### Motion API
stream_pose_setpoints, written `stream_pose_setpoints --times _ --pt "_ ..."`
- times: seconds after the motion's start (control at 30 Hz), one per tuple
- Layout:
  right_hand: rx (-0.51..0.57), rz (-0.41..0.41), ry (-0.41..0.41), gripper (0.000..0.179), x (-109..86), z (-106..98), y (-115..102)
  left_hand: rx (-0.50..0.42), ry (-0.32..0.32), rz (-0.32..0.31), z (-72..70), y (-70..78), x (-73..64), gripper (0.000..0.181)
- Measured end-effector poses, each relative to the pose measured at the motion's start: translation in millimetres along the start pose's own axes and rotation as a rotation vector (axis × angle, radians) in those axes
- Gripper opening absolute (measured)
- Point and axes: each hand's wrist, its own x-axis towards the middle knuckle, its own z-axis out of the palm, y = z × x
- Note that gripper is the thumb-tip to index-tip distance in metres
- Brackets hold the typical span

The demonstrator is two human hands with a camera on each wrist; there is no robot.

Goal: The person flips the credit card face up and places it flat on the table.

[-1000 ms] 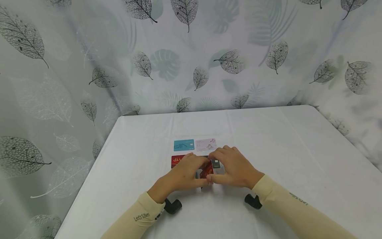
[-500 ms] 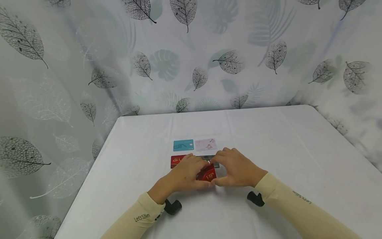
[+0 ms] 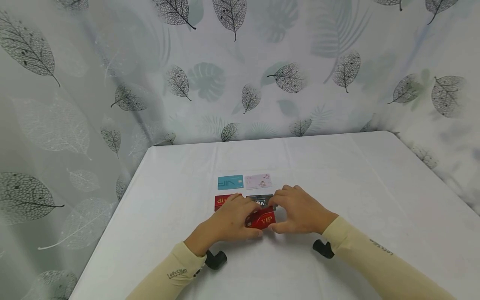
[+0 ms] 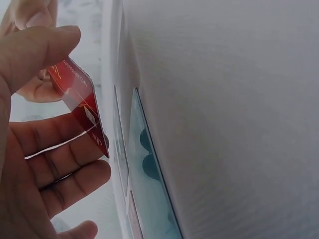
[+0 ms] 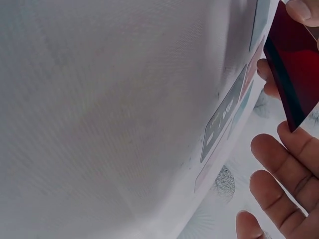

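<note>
A red VIP card [image 3: 262,217] is held tilted over the table between my two hands. My left hand [image 3: 232,216] has its left end between thumb and fingers; in the left wrist view the card's corner meets the fingertips [image 4: 99,169]. My right hand [image 3: 298,210] grips the right end, index finger at the upper corner and thumb at the lower one. The right wrist view shows the card's dark red back [image 5: 294,69]. Flat beyond it lie another red VIP card [image 3: 222,201], partly covered by my left hand, and a black VIP card [image 3: 258,199].
Farther back, a teal VIP card [image 3: 230,182] and a pale pink card [image 3: 258,181] lie side by side. A teal card [image 4: 149,174] lies close by my left hand. A white cloth covers the table [image 3: 337,175]; a leaf-print curtain [image 3: 232,83] hangs behind it.
The red card has swung from steeply tilted to showing more of its VIP face, shifting slightly right. My right hand has moved a little right; the left hand has barely moved.
</note>
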Motion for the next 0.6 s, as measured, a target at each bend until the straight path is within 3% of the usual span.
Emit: stream_pose_setpoints --times 0.6 --pt "-0.080 -0.063 -0.006 0.049 -0.5 9.1 -0.2 0.070 -0.034 -0.006 0.0 3.5 2.5 0.061"
